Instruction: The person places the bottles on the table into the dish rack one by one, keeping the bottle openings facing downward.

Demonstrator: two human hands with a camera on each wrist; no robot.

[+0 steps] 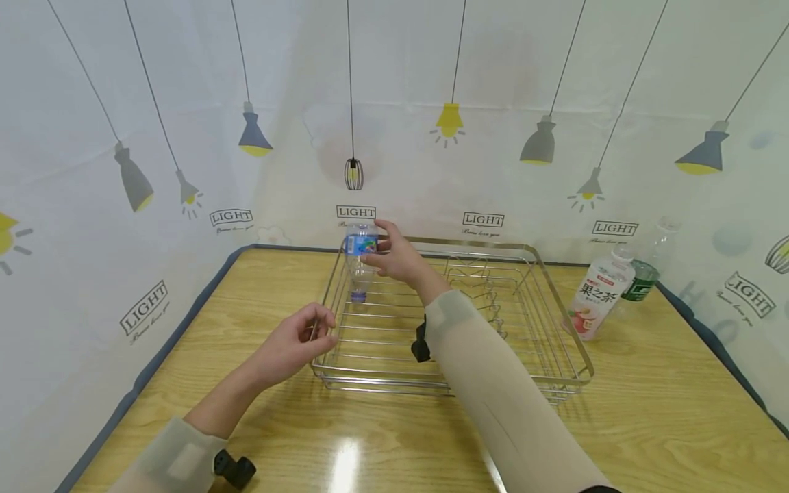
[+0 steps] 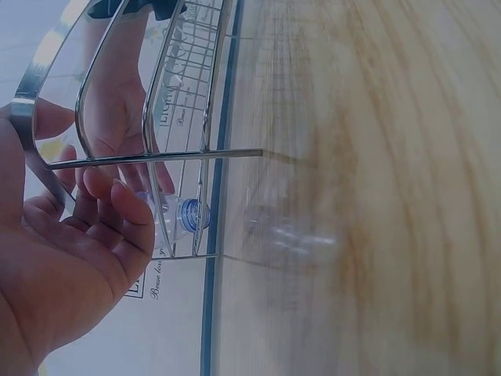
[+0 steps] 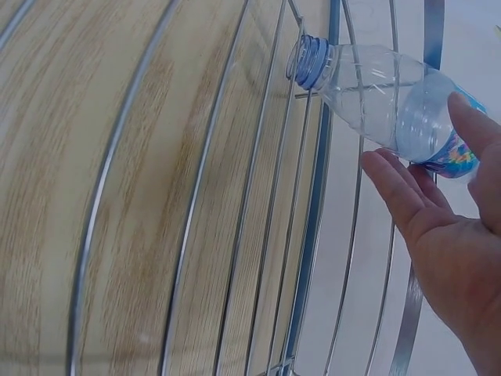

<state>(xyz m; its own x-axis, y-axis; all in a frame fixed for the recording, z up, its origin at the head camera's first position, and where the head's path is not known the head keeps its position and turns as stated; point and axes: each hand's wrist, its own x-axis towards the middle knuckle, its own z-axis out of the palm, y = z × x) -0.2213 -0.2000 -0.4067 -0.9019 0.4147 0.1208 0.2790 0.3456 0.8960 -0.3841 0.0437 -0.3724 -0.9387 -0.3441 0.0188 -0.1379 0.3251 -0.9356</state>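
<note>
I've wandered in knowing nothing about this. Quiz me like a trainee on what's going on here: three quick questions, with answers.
1. Multiple choice: what is the person's right hand handling?
A) a drinking glass
B) a bottle with a blue label
C) a dinner plate

2. True or false: that bottle's cap points up at the ceiling.

3. Fill the blank: seen from the head camera, the bottle with a green label is on the ____ side of the wire rack.

Key: 1. B. 2. False; it points downward. 3. right.

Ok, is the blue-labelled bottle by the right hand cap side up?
No, the blue-labelled bottle is upside down, with its purple cap at the bottom.
</note>
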